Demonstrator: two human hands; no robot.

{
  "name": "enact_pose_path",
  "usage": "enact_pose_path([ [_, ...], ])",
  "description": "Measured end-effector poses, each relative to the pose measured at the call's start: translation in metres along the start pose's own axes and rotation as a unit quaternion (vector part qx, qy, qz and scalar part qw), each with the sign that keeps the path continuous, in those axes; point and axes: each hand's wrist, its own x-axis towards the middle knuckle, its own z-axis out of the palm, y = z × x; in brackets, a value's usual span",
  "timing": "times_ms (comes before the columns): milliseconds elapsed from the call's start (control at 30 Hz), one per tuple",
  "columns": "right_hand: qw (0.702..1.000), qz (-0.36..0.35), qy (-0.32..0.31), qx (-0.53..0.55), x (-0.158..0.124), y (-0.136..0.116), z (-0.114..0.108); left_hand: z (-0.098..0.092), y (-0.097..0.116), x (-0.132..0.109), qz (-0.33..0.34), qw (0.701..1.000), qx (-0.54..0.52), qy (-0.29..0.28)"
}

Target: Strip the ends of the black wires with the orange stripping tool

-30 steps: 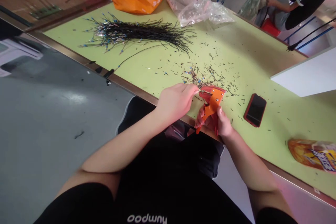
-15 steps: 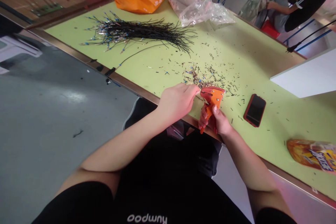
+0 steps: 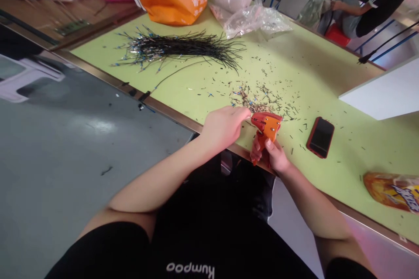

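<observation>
R hand [image 3: 273,157] grips orange wire stripper [image 3: 266,127] tight, just over table [image 3: 327,74] edge. L hand [image 3: 223,128] pinches narrow at stripper's mouth; can't tell what it holds. Cut bits [image 3: 258,96] just ahead, phone [image 3: 321,137] near, open table past it.

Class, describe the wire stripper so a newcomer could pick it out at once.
On the lime-green table, find the scatter of wire bits by its near edge. Just below, the right hand grips the orange wire stripper, the only orange tool there.
</observation>
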Motion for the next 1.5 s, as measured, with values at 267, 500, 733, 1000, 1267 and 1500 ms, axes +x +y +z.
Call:
enact_pose_path([
  [267,0.998,-0.023,-0.048,0.040,-0.003,-0.001,0.000,-0.002,-0.028,-0.004,0.096,0.995,-0.004,0.039],
  [500,0.992,-0.020,-0.096,0.080,-0.008,0.005,0.002,0.002,-0.044,-0.004,0.132,0.991,-0.006,0.028],
  [733,0.995,-0.071,-0.050,0.041,0.009,-0.010,-0.022,0.020,-0.032,0.049,0.174,0.982,-0.043,0.052],
  [1000,0.995,-0.033,0.061,0.076,0.017,-0.032,-0.047,0.056,-0.021,0.109,0.228,0.973,0.007,0.036],
  [1267,0.996,0.008,0.088,0.014,0.035,-0.028,-0.056,0.062,-0.043,0.106,0.178,0.984,0.007,0.012],
  [1500,0.991,-0.041,0.128,-0.008,0.045,-0.017,-0.046,0.055,-0.046,0.102,0.164,0.986,0.004,-0.009],
])
